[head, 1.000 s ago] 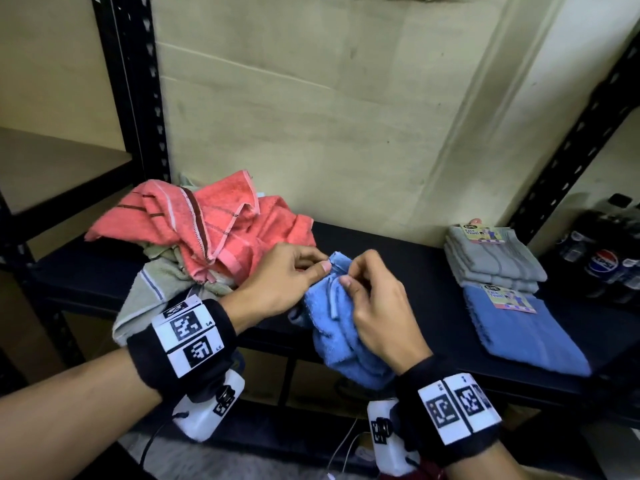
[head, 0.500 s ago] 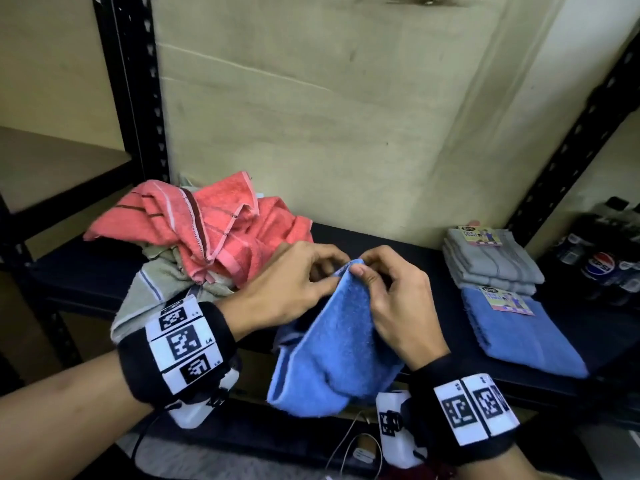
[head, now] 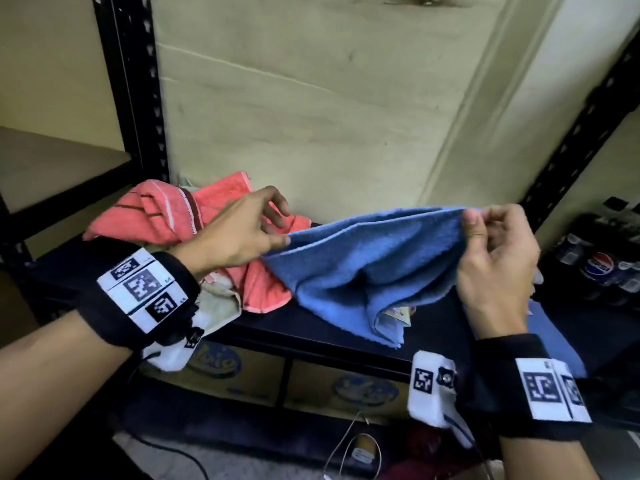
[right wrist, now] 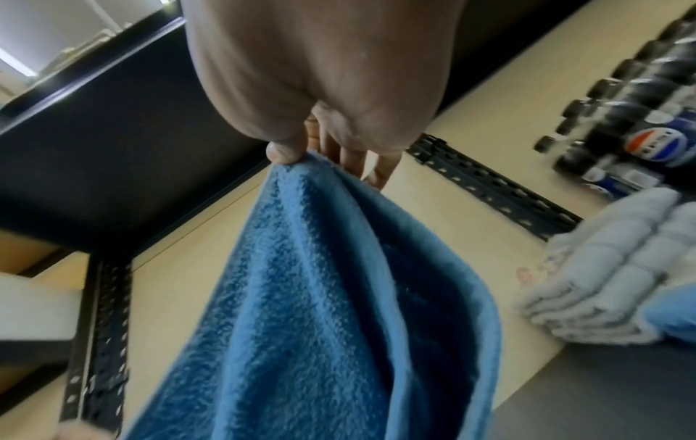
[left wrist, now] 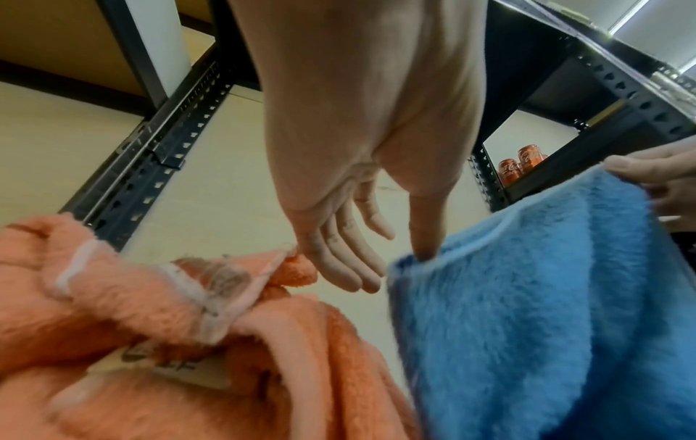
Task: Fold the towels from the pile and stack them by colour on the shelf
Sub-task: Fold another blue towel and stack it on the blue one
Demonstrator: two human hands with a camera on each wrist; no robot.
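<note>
The soft blue terry towel hangs spread above the black metal shelf. The left hand and right hand each pinch a top corner. It looks light and limp, best gripped at the corners.

1. The blue towel is thick terry cloth with a fuzzy, matt pile and a smoother, flat-woven hem along its top edge.
2. The coral towel on the left is the same looped cloth, crossed by flat woven stripes.
3. The folded grey towels at the right are soft, matt cloth.
4. The shelf has a dark, smooth, matt board.
5. Its uprights are black painted metal, punched with holes, with a dull sheen.
6. The back panel is pale, matt board, faintly scuffed.
7. The bottles at far right are glossy plastic.
8. The wristbands are black cloth with matt printed tags.
</note>
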